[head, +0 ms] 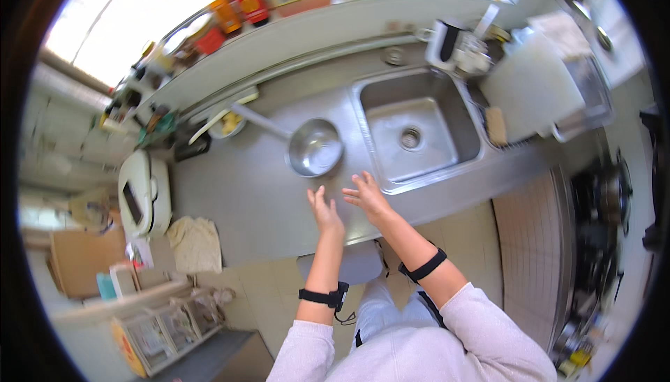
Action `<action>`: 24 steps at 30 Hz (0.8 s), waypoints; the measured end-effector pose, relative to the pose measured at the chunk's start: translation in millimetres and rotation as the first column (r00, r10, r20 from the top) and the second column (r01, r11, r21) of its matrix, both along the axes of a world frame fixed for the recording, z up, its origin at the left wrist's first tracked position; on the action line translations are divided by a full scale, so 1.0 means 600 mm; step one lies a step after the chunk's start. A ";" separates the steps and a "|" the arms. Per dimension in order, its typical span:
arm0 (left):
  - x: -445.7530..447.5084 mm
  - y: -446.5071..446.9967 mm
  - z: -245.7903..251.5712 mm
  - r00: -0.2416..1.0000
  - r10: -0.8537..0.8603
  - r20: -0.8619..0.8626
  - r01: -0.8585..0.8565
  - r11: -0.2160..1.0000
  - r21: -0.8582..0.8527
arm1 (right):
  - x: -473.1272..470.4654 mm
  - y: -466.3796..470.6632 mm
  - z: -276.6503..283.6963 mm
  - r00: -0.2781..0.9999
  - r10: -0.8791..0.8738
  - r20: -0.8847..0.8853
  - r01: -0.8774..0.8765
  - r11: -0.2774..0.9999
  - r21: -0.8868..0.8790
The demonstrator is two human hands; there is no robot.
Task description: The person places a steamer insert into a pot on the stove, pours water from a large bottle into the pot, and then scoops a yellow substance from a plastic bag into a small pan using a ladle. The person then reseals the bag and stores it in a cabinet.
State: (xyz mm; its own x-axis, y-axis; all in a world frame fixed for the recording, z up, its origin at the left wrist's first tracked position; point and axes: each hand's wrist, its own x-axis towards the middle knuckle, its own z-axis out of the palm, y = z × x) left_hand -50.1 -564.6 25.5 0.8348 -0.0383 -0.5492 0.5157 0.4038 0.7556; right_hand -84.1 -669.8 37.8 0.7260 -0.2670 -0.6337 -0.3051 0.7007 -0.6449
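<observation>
Both of my hands hover over the stainless steel counter (246, 193), palms turned toward each other with a gap between them. My left hand (324, 212) has its fingers apart and holds nothing. Nothing is in my right hand (368, 197) either; its fingers are spread near the front left corner of the sink (419, 136). Just beyond my fingertips stands a metal saucepan (315, 147), its long handle pointing to the back left. No food shows inside the pan. Behind the handle's end sits a white bowl (227, 124) with yellow pieces in it.
A rice cooker (144, 193) and a beige cloth (195, 245) lie at the counter's left end. Right of the sink, a white cutting board (534, 88) leans in a rack beside a sponge (495, 126). Bottles (251, 2) line the window ledge. A stove (602, 209) is at far right.
</observation>
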 end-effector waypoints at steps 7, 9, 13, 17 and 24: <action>-0.223 -0.125 0.082 0.922 -0.378 0.082 0.385 0.918 -0.095 | -0.270 -0.147 -0.024 0.946 -0.313 0.086 0.321 0.943 -0.089; -0.296 -0.168 0.099 0.869 -0.493 0.056 0.495 0.856 -0.151 | -0.387 -0.207 -0.048 0.910 -0.407 0.082 0.412 0.909 -0.066; -0.446 -0.255 0.094 0.720 -0.693 0.033 0.690 0.710 -0.138 | -0.678 -0.304 -0.112 0.792 -0.610 0.029 0.601 0.787 0.142; -0.605 -0.340 0.050 0.606 -0.790 -0.097 0.761 0.611 -0.217 | -0.981 -0.397 -0.164 0.422 -0.904 0.068 0.813 0.411 0.413; -0.880 -0.503 -0.017 0.373 -0.835 -0.405 0.761 0.525 -0.381 | -1.287 -0.572 -0.166 -0.108 -0.992 0.063 0.931 -0.079 0.356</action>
State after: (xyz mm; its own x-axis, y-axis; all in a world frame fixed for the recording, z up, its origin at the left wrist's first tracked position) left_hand -578.2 -866.3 15.1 -0.0092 -0.6261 -0.7797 0.9006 -0.3440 0.2656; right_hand -856.1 -1012.7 -62.1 -0.1062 -0.7609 -0.6402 0.9101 0.1850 -0.3709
